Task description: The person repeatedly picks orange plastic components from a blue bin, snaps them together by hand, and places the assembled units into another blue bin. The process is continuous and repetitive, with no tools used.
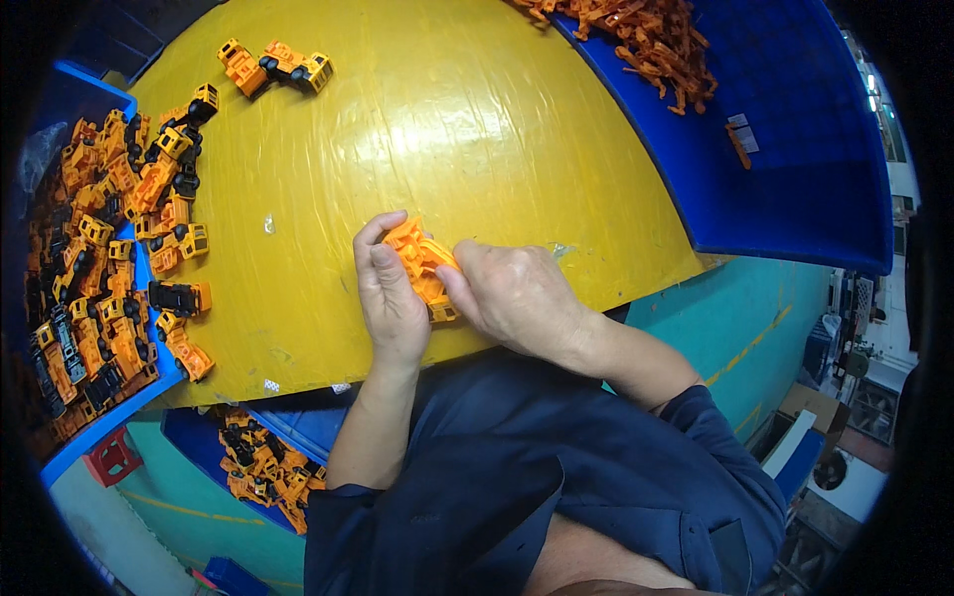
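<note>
Over the near edge of the yellow-covered table [328, 179], my left hand [390, 303] is closed round an orange toy truck [415, 253], with the thumb along its side. My right hand [517, 296] pinches a curved orange piece [437, 255] against the truck's upper side. Whether that piece is fixed to the truck cannot be told. The fingers cover part of the truck's body, and its yellow cab [442, 312] shows at the near end.
A blue bin [174, 372] at left holds many toy trucks, others lying along its edge. Two trucks [283, 68] sit far left. The blue tray [795, 189] at right contains a heap of orange parts [656, 50]. Below the table, another bin [189, 437] holds more trucks.
</note>
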`<state>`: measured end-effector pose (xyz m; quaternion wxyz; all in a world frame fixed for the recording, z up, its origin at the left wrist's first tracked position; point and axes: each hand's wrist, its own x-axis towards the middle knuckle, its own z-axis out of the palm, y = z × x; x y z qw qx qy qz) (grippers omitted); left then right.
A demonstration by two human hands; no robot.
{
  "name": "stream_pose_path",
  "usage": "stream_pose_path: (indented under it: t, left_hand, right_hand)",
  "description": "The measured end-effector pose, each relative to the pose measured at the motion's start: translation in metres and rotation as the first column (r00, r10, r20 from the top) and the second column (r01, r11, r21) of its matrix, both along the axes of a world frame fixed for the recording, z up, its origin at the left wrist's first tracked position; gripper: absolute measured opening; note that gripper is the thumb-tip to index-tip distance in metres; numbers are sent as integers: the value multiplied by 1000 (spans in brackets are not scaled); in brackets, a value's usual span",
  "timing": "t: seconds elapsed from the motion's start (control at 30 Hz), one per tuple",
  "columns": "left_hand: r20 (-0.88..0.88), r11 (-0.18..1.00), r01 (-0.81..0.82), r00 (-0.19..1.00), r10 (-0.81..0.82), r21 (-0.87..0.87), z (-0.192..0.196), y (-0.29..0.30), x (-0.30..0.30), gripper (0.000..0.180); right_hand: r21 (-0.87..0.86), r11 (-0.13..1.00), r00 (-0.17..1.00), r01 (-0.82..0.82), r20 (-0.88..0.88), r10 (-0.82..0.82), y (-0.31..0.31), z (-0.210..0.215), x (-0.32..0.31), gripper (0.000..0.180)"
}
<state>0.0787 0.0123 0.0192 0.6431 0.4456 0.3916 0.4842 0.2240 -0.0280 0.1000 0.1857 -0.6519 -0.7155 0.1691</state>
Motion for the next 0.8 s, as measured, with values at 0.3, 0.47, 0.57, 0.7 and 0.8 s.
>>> stream_pose_path:
  t: [0.3, 0.47, 0.57, 0.7, 0.8]
  left_hand:
    - [-93, 999, 10, 996, -5, 51, -4, -1, -3, 38]
    - [-46, 993, 116, 992, -116, 5, 7, -3, -1, 46]
    - [-118, 989, 139, 984, -132, 50, 6, 1, 2, 48]
    - [39, 955, 283, 959, -280, -89, 5, 6, -1, 51]
    - [-230, 939, 325, 911, -343, -115, 14, 8, -9, 38]
  right_hand:
    - [27, 999, 999, 34, 39, -35, -5, -17, -7, 31]
    - [30, 988, 988, 149, -47, -148, -12, -33, -11, 34]
    - [-20, 999, 988, 44, -150, -46, -13, -32, 30, 35]
    - [321, 883, 923, 341, 65, -380, 3, -22, 143, 21]
    - [213, 749, 724, 627, 195, -662, 38, -20, 234, 24]
